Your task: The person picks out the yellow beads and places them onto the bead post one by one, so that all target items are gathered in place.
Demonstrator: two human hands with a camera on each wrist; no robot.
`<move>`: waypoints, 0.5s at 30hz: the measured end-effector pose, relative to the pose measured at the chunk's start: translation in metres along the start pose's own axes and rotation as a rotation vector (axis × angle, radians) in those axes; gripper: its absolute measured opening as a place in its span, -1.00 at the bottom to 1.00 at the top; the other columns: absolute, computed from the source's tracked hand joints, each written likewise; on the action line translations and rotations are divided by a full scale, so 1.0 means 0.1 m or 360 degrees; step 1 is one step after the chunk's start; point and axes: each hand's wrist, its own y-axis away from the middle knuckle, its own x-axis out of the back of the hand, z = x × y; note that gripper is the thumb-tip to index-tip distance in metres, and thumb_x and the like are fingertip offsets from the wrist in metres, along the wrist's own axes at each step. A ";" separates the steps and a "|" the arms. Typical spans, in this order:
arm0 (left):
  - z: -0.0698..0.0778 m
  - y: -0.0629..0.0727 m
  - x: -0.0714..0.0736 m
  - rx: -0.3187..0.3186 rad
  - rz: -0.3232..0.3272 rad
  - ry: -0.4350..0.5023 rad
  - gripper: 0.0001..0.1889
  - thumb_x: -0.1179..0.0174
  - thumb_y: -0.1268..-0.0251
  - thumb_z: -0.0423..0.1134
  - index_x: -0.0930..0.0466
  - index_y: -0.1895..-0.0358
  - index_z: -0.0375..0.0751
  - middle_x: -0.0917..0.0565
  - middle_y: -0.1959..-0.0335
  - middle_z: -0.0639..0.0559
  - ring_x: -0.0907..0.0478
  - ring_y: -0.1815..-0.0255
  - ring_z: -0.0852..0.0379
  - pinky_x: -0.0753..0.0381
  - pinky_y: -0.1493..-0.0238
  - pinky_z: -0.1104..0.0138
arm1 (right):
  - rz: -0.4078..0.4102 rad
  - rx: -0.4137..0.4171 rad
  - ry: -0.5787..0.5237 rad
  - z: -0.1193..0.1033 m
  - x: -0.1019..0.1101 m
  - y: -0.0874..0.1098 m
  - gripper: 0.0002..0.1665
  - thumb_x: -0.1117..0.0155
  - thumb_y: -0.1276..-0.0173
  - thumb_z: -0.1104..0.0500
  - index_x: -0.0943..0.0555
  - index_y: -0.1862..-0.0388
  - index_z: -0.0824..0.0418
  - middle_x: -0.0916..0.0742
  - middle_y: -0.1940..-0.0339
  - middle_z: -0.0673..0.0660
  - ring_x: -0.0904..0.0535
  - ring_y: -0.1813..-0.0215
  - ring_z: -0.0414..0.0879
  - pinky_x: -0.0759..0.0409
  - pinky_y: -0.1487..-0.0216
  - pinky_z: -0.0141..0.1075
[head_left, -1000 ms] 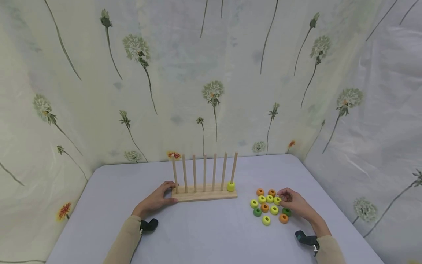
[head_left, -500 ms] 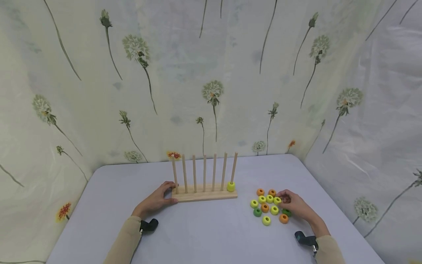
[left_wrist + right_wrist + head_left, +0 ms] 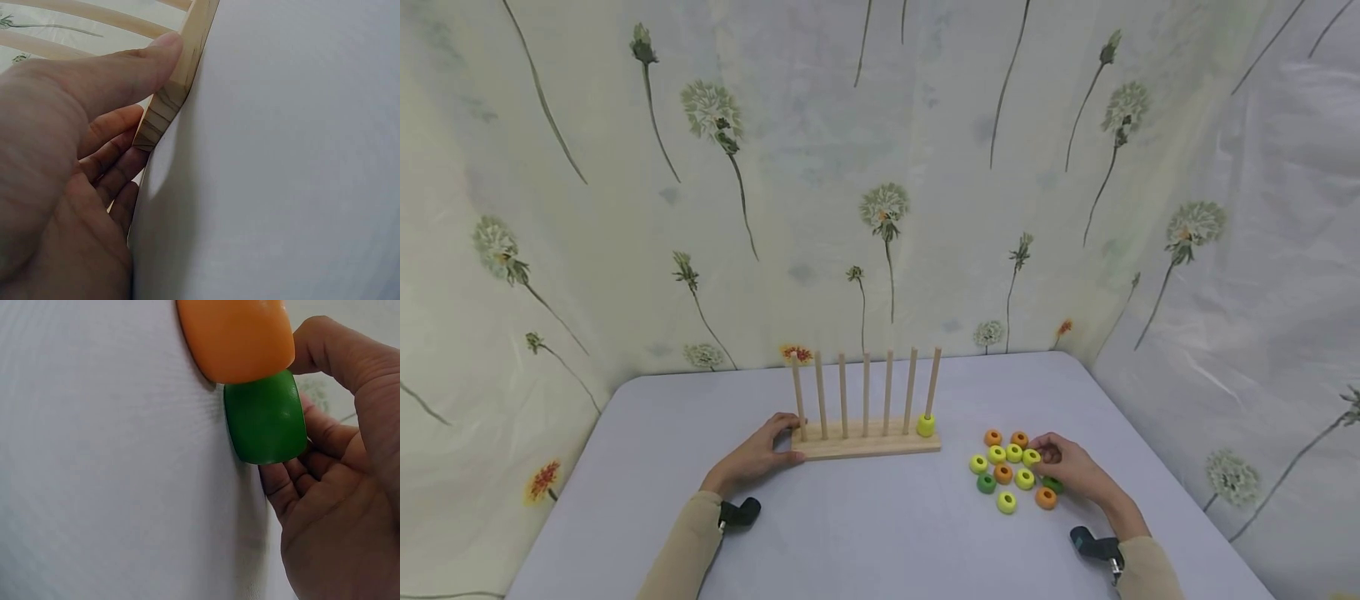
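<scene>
My left hand (image 3: pixel 754 457) grips the left end of a wooden peg rack, thumb on the front edge of its base (image 3: pixel 872 448) and fingers behind. In the left wrist view, the thumb (image 3: pixel 134 72) lies over the base's end. A yellow bead (image 3: pixel 927 426) sits low on the rightmost peg (image 3: pixel 933 382). Over to the right, my right hand (image 3: pixel 1075 468) pinches a yellow bead (image 3: pixel 1032 457) at the edge of a loose group. A green bead (image 3: pixel 267 419) and an orange bead (image 3: pixel 237 340) hide its fingertips in the right wrist view.
Several loose beads lie together on the white table (image 3: pixel 880 533), among them an orange bead (image 3: pixel 993 437), a green bead (image 3: pixel 987 483) and a yellow bead (image 3: pixel 1007 502). A flower-printed curtain (image 3: pixel 805 208) stands behind the table and along its sides.
Almost nothing differs. The right hand has shifted very slightly left at the yellow bead; the left hand and the rack stay where they were.
</scene>
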 end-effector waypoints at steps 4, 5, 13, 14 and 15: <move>0.00 0.00 0.00 0.0018 0.0005 0.0005 -0.27 -0.38 -0.11 0.05 -0.37 -0.33 -0.13 -0.28 -0.41 -0.03 -0.05 -0.53 -0.13 -0.01 -0.49 -0.11 | 0.0004 0.0019 -0.0004 0.02 0.00 -0.01 -0.52 -0.35 -0.20 0.19 -0.47 -0.05 0.34 -0.54 0.23 0.12 -0.41 0.20 -0.05 -0.44 0.33 -0.35; 0.00 0.00 0.00 0.0017 0.0006 0.0005 -0.27 -0.38 -0.10 0.05 -0.37 -0.33 -0.13 -0.28 -0.41 -0.03 -0.05 -0.53 -0.13 -0.01 -0.49 -0.12 | 0.0004 0.0023 -0.0005 0.02 0.00 -0.01 -0.52 -0.35 -0.20 0.18 -0.47 -0.05 0.34 -0.54 0.24 0.12 -0.41 0.20 -0.05 -0.44 0.33 -0.35; -0.01 0.00 0.00 0.0011 0.0006 -0.0006 -0.27 -0.37 -0.11 0.06 -0.37 -0.33 -0.13 -0.28 -0.41 -0.04 -0.06 -0.53 -0.14 -0.02 -0.49 -0.12 | 0.0013 0.0039 -0.0012 -0.02 0.03 0.01 -0.52 -0.34 -0.22 0.16 -0.48 -0.06 0.34 -0.55 0.21 0.13 -0.42 0.18 -0.05 -0.45 0.31 -0.34; -0.01 0.00 0.00 0.0009 0.0006 -0.0007 -0.27 -0.37 -0.11 0.06 -0.37 -0.33 -0.13 -0.28 -0.41 -0.05 -0.06 -0.53 -0.15 -0.02 -0.49 -0.12 | 0.0011 0.0043 -0.0013 -0.02 0.04 0.01 -0.51 -0.35 -0.22 0.15 -0.48 -0.06 0.35 -0.55 0.21 0.13 -0.42 0.18 -0.05 -0.45 0.30 -0.33; 0.00 0.00 0.01 0.0010 0.0002 -0.0009 -0.27 -0.37 -0.12 0.05 -0.37 -0.34 -0.13 -0.28 -0.41 -0.05 -0.07 -0.52 -0.15 -0.02 -0.48 -0.13 | 0.0011 0.0034 -0.0015 -0.02 0.04 0.01 -0.51 -0.35 -0.21 0.14 -0.48 -0.05 0.34 -0.56 0.21 0.13 -0.43 0.18 -0.05 -0.46 0.30 -0.33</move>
